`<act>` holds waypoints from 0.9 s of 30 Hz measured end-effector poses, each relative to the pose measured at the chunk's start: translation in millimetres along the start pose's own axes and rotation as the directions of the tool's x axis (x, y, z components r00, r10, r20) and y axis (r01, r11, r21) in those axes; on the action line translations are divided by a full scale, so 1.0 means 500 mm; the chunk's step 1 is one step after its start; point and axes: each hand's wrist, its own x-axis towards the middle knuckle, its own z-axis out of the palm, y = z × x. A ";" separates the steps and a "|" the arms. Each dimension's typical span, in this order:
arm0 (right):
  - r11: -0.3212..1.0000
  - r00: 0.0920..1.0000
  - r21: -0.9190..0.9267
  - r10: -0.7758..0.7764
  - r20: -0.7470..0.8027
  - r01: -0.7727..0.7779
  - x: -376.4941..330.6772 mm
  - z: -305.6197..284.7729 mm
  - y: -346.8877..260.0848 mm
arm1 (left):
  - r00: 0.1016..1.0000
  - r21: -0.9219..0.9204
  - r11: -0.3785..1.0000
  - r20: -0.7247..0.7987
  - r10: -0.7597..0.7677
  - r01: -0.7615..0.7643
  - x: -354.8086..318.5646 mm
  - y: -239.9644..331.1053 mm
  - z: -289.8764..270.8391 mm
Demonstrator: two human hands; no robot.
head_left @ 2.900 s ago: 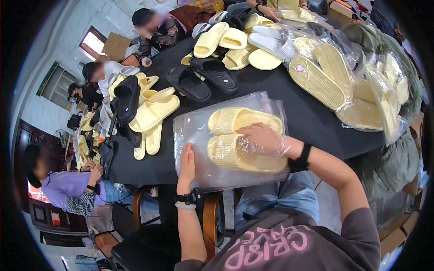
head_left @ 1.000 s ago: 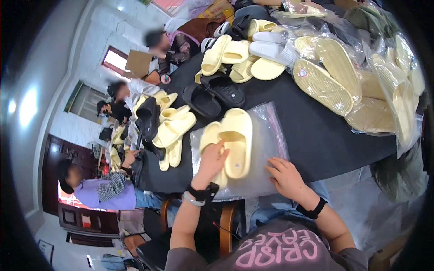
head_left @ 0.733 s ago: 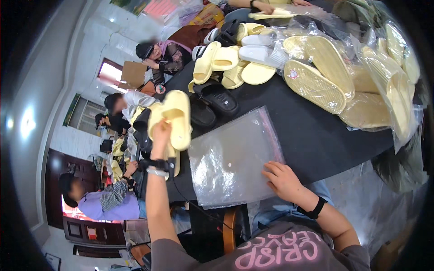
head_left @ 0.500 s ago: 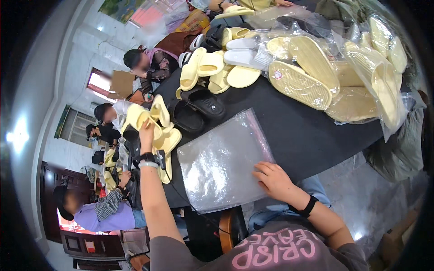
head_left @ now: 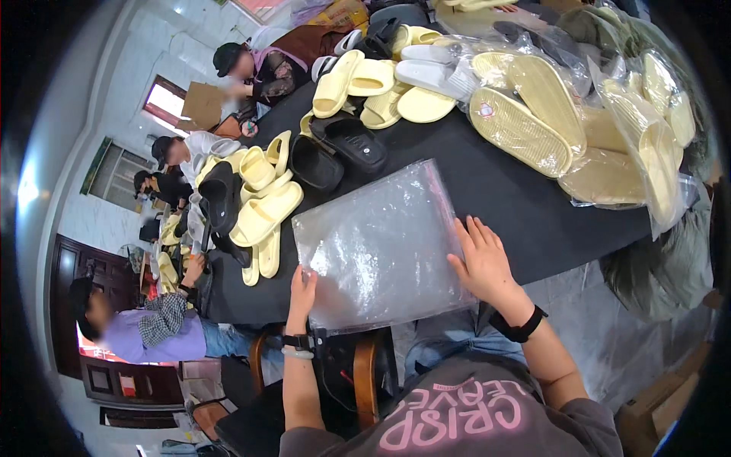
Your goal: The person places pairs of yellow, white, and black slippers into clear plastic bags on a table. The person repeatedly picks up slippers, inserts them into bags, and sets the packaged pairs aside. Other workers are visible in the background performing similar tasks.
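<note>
One clear crinkled plastic bag, empty, flat at centre frame on my black worktop, left hand pinching its lower-left edge, right hand open, flat on its right edge, two black slippers just above.

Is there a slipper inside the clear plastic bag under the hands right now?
No: the clear plastic bag lies flat and empty on the black table, with the left hand and right hand at its edges.
</note>
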 end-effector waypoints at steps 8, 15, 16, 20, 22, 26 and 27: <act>0.992 0.987 -0.050 -0.106 0.118 0.112 -0.019 0.029 -0.002 | 0.965 0.368 0.914 -0.125 0.232 -0.172 -0.028 -0.015 0.065; 0.994 0.965 -0.091 -0.078 -0.250 0.057 0.070 -0.113 0.088 | 0.983 0.560 0.827 -0.116 0.140 -0.051 -0.063 -0.002 0.083; 0.964 0.982 -0.265 -0.021 -0.187 -0.030 0.087 -0.151 0.088 | 0.983 0.556 0.830 -0.123 0.138 -0.047 -0.066 -0.003 0.082; 0.734 0.996 -0.675 0.038 -0.077 -0.080 0.135 -0.195 0.212 | 0.994 0.559 0.829 -0.074 0.078 -0.023 -0.062 0.023 0.082; 0.666 0.997 -0.745 -0.026 -0.077 -0.040 0.151 -0.195 0.260 | 0.991 0.554 0.832 -0.101 0.092 -0.021 -0.056 0.013 0.089; 0.736 0.980 -0.677 -0.128 -0.154 -0.010 0.182 -0.212 0.263 | 0.983 0.526 0.850 -0.133 0.124 -0.036 -0.063 0.017 0.088; 0.782 0.975 -0.623 -0.128 -0.182 -0.014 0.189 -0.222 0.259 | 0.983 0.520 0.853 -0.136 0.127 -0.039 -0.064 0.017 0.084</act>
